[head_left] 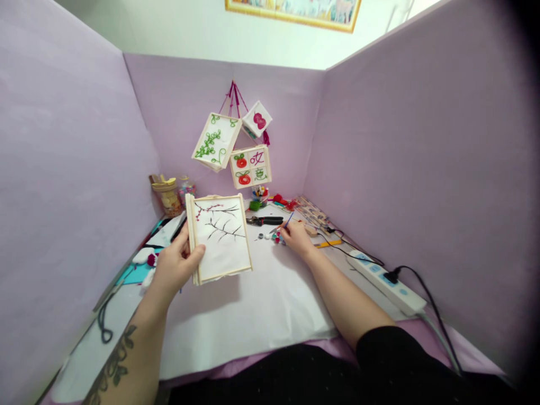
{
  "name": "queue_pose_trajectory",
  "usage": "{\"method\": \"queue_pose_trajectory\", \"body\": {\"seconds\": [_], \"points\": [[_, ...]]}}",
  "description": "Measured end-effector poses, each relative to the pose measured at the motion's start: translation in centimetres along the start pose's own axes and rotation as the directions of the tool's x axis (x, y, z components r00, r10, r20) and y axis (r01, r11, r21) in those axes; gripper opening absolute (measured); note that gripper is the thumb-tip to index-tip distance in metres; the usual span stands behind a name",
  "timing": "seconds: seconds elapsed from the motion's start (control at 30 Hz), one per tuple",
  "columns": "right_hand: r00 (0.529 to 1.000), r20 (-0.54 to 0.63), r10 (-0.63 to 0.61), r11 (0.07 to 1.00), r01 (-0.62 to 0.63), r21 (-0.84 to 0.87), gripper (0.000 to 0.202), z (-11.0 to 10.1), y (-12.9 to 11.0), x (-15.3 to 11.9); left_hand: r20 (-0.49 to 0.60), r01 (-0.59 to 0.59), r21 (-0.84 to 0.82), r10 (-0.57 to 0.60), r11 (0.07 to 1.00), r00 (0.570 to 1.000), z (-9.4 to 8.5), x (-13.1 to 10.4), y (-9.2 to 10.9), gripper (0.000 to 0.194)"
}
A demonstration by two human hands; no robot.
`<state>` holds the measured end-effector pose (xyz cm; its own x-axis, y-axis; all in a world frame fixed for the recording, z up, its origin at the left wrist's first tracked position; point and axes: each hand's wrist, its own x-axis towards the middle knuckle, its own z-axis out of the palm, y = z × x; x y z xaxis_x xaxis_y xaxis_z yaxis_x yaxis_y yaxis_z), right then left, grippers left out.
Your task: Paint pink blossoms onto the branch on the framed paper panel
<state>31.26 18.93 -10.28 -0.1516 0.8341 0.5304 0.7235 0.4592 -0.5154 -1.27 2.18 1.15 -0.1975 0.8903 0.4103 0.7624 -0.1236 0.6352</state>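
My left hand (179,261) is closed round the left edge of a wood-framed panel (223,256), thumb on its front. Dark branches, the upper one with small red blossoms, are painted on its white face. The panel is raised above the white table covering. Over small paint pots (276,237), my right hand (294,233) pinches a thin blue brush (289,219), whose tip end is hard to make out among the pots. Black-handled pliers (270,220) lie just left of that hand.
Decorated panels (217,140) hang on the back partition (177,107). A jar (169,198) stands at the back left. A white power strip (388,281) with cables lies at right, near a yellow strip (328,244). Lilac side walls enclose the table (253,326).
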Motion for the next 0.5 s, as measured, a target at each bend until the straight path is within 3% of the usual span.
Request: {"method": "queue_pose_trajectory", "body": {"seconds": [0.5], "points": [[1.0,0.027,0.001,1.0,0.0,-0.026,0.01,-0.03,-0.04,-0.01,-0.006,-0.003,0.039,0.003,0.999,1.0,-0.01,-0.09,0.18,0.079]]}}
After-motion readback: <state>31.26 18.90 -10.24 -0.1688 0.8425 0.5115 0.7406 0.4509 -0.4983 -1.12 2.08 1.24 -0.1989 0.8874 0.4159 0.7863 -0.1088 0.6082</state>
